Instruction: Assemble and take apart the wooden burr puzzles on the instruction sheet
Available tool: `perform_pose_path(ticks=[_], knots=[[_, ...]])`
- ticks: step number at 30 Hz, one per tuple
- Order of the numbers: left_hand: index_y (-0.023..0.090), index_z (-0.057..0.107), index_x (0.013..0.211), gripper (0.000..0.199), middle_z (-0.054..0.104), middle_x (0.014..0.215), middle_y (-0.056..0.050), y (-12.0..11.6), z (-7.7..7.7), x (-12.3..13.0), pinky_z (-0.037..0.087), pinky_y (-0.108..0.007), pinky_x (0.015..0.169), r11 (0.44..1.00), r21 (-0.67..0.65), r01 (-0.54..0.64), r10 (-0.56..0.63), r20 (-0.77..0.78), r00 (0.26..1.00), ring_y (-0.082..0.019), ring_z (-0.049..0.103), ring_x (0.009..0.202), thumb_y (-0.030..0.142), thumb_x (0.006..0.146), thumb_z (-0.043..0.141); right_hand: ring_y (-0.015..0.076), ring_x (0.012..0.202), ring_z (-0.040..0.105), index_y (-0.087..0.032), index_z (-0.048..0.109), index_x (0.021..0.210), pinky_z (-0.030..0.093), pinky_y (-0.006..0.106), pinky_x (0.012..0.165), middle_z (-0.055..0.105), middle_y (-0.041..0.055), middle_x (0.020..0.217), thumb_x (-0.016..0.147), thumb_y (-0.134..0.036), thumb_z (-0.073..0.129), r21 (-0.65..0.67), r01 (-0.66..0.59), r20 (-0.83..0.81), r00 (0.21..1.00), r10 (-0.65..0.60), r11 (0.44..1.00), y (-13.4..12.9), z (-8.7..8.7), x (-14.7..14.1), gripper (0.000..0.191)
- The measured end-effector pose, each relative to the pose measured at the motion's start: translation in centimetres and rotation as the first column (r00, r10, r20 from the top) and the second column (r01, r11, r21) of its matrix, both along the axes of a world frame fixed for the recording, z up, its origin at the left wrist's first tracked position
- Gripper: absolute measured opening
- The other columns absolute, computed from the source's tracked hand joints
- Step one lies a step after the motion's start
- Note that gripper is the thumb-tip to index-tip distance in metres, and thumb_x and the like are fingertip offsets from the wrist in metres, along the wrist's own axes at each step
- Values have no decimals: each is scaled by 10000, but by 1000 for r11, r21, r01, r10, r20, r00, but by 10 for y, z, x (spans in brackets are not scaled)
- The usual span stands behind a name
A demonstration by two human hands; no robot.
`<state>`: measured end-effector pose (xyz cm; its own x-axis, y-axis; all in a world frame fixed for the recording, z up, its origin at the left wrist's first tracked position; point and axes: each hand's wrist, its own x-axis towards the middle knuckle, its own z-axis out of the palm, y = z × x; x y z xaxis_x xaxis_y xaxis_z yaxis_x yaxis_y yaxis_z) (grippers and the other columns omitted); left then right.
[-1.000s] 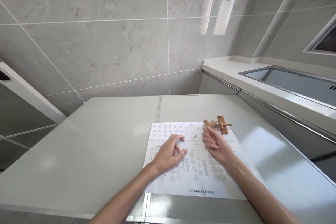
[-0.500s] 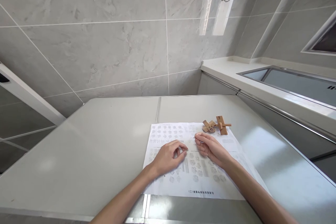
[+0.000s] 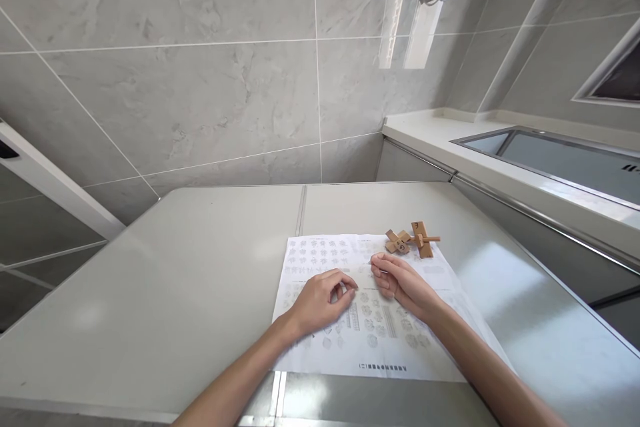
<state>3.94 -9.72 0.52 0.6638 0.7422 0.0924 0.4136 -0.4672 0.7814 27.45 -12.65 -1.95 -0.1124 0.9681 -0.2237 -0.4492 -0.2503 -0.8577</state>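
Observation:
A white printed sheet (image 3: 320, 353) lies on the table, with small diagrams and lettering on it. My left hand (image 3: 325, 299) rests on its middle, fingers curled with thumb and fingertips close together; nothing shows in its grasp. To the right, my right hand (image 3: 400, 282) lies on its side over the sheet, fingers curled with thumb against index finger, and no object is visible in it. Just beyond the right hand, at the sheet's far right corner, are two wooden pieces: a smaller crossed one (image 3: 399, 241) and a larger crossed one (image 3: 423, 240), nearly touching.
The pale table (image 3: 150, 293) extends left and right of the sheet, with a metal seam across it. At the right is a white counter (image 3: 415, 128) with a sink (image 3: 550, 153). A grey tiled wall (image 3: 200, 93) stands behind; a white frame (image 3: 65, 177) is at the left.

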Motion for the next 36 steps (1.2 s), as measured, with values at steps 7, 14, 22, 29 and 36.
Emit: perform_pose_path(ticks=[7, 14, 22, 29, 36], knots=[[236, 766, 1041, 145, 770, 989, -15, 1, -1, 0, 499, -282, 699, 1000, 5, 5, -5, -5, 1000, -154, 648, 753, 283, 1023, 630, 95, 579, 392, -207, 630, 798, 357, 205, 459, 514, -35, 744, 873, -491, 888, -7, 11, 0, 1000, -11, 1000, -1, 3, -1, 391], [246, 769, 1042, 152, 775, 1003, -14, 0, 1, 0, 500, -280, 698, 1000, -1, 9, -9, -8, 1000, -157, 651, 762, 288, 1032, 623, 98, 579, 388, -209, 637, 793, 363, 217, 473, 513, -37, 740, 888, -495, 874, -16, 3, 4, 1000, -2, 1000, -1, 2, 1, 383], [243, 761, 1041, 143, 777, 1006, -12, 0, 0, 0, 506, -280, 704, 1000, 6, 8, -8, -6, 1000, -154, 652, 762, 283, 1033, 624, 101, 578, 386, -209, 635, 793, 349, 224, 476, 518, -36, 732, 878, -491, 882, -21, -1, -1, 1000, 1, 1000, -1, 5, 0, 384], [240, 769, 1044, 164, 776, 1006, -20, -1, 1, 0, 522, -293, 720, 1000, 9, 5, -5, -9, 1000, -161, 662, 770, 299, 1037, 616, 100, 575, 410, -210, 637, 802, 356, 228, 476, 545, -32, 748, 879, -459, 880, -20, 9, -8, 1000, -9, 1000, -1, 4, 0, 357], [236, 776, 1050, 183, 776, 996, -31, -1, 2, 0, 526, -294, 709, 1000, 8, 4, -4, -10, 1000, -168, 662, 769, 318, 1039, 613, 104, 560, 429, -218, 636, 802, 348, 238, 461, 566, -32, 744, 874, -431, 875, -22, 15, -18, 1000, -15, 1000, -1, 5, 0, 328]])
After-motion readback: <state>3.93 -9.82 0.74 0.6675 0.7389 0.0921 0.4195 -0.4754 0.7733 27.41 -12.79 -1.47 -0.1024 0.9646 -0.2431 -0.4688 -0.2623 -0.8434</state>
